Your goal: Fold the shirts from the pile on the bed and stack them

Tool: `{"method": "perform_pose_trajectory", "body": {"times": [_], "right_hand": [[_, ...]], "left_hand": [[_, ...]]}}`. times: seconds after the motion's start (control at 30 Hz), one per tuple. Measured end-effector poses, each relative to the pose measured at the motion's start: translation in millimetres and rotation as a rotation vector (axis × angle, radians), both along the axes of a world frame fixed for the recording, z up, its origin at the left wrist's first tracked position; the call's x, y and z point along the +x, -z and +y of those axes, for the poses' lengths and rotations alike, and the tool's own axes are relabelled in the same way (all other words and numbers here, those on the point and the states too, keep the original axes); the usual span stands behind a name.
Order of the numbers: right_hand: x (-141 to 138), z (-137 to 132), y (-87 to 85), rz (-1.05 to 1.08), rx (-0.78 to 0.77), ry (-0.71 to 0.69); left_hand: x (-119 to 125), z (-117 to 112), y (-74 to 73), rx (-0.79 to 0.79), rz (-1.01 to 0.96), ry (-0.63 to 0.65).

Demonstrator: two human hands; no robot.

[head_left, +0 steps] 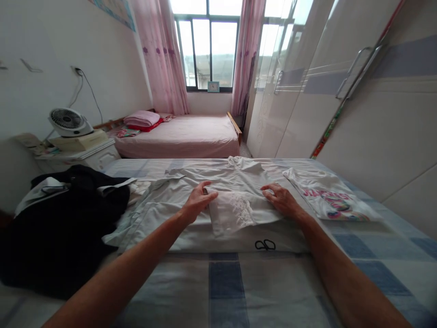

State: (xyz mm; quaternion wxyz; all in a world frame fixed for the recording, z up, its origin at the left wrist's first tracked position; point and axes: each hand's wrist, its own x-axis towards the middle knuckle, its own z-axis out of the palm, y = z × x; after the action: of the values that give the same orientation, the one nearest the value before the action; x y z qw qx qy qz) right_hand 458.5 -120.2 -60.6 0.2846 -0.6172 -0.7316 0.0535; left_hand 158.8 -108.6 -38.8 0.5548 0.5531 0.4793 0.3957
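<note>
A pale grey-white garment (pixel 235 182) lies spread across the bed, with a small black emblem near its front edge. On top of it sits a white folded piece with lace trim (pixel 232 210). My left hand (pixel 198 200) rests on the garment at the lace piece's left edge, fingers curled and pressing the cloth. On the right side of the lace piece my right hand (pixel 282 199) lies flat on the garment, fingers stretched forward.
A heap of black clothing (pixel 64 218) covers the bed's left side. A white T-shirt with a colourful print (pixel 329 198) lies at the right. The bed has a blue checked sheet (pixel 225 282). Beyond stand a pink bed (pixel 180 134), a small fan (pixel 68 120) and wardrobe doors (pixel 341 91).
</note>
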Motion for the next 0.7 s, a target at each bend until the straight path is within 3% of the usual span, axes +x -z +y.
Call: {"method": "perform_pose_trajectory", "body": {"times": [0.13,0.2,0.3,0.4,0.5,0.6,0.7], "right_hand": [[-4,-3,-5.8,-0.016,0.006,0.007],[-13,-6,-11.8,-0.020,0.048,-0.009],[-35,-11,-15.4,-0.067,0.111,-0.077],[-59,-15,-3.2,-0.201,0.112,-0.154],[-72,-18,20.1,-0.314,0.011,-0.191],[-69,-17,37.7,-0.342,-0.093,-0.156],[-59,-10,36.4,-0.330,-0.150,-0.142]], "left_hand": [[-6,-1,18.6,-0.011,0.186,0.041],[-7,-3,21.6,0.201,0.391,-0.023],[-5,-9,19.3,0.657,0.720,-0.061],[-3,-17,23.3,0.891,0.868,0.233],[-8,-21,37.3,0.851,0.943,0.470],[-21,-17,46.1,0.769,0.964,0.486],[-38,-3,39.8,0.785,0.959,0.449]]}}
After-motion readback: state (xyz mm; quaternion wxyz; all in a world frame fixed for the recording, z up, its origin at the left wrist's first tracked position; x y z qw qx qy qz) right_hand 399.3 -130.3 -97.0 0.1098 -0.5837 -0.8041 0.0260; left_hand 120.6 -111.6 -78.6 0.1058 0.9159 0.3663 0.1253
